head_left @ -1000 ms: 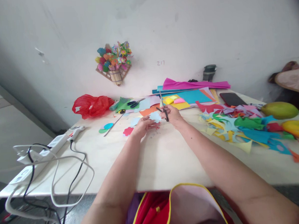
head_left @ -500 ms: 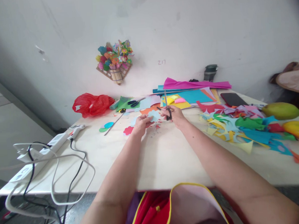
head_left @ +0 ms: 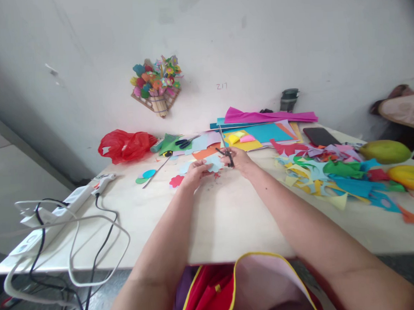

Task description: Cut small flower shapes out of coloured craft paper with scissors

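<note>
A light blue paper flower [head_left: 214, 163] with a scalloped edge is pinched between the fingers of my left hand [head_left: 198, 172]. My right hand [head_left: 239, 160] grips a pair of scissors [head_left: 229, 157] by the dark handles, and the blades point up and away from me. The scissors are just right of the flower; whether the two touch I cannot tell. Below my hands, small reddish scraps and dark specks lie on the table [head_left: 227, 218]. Left of my left hand lies a red paper flower [head_left: 176, 181]. Blue [head_left: 149, 173] and green paper circles [head_left: 141, 180] sit farther left.
Coloured paper scraps [head_left: 340, 176] cover the right side, near a phone [head_left: 320, 136] and two yellow-green fruits. Paper sheets [head_left: 268, 134] and other scissors [head_left: 185, 142] lie at the back. A red plastic bag [head_left: 126, 145] and a power strip [head_left: 51, 221] with cables are left.
The scissors have tilted, their blades now leaning further left. My left hand still holds the blue flower. The whole view has shifted slightly.
</note>
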A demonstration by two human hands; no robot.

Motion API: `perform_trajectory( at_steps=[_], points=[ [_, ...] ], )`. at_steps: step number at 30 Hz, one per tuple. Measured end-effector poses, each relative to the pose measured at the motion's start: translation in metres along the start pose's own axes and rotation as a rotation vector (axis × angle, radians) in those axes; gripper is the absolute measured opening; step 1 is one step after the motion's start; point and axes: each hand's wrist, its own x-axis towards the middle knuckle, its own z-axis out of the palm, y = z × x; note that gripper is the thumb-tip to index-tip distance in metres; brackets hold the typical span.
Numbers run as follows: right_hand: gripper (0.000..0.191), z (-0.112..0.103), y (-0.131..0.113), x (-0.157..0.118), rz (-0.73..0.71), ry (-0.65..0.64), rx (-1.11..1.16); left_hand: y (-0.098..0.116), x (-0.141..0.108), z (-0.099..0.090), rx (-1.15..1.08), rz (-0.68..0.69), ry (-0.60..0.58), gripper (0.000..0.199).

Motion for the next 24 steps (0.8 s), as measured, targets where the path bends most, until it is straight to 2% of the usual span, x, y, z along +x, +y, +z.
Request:
perform_trajectory(
  at_steps=[8,11,17,24],
  points=[
    [0.036,0.003,0.01,0.006,-0.025,-0.056,-0.071,-0.001,0.001,0.0,0.013,-0.035,-0.04,0.042],
    [0.036,0.006,0.007,0.002,-0.016,-0.097,-0.084,-0.004,0.002,-0.001,0.054,-0.021,-0.042,0.038],
    [0.036,0.002,0.006,0.0,-0.005,-0.095,-0.12,-0.004,0.003,0.0,0.05,0.063,-0.034,0.042],
    [0.025,-0.006,0.014,0.005,0.0,-0.239,-0.24,-0.006,0.008,-0.002,-0.033,0.112,0.024,0.045]
  ],
)
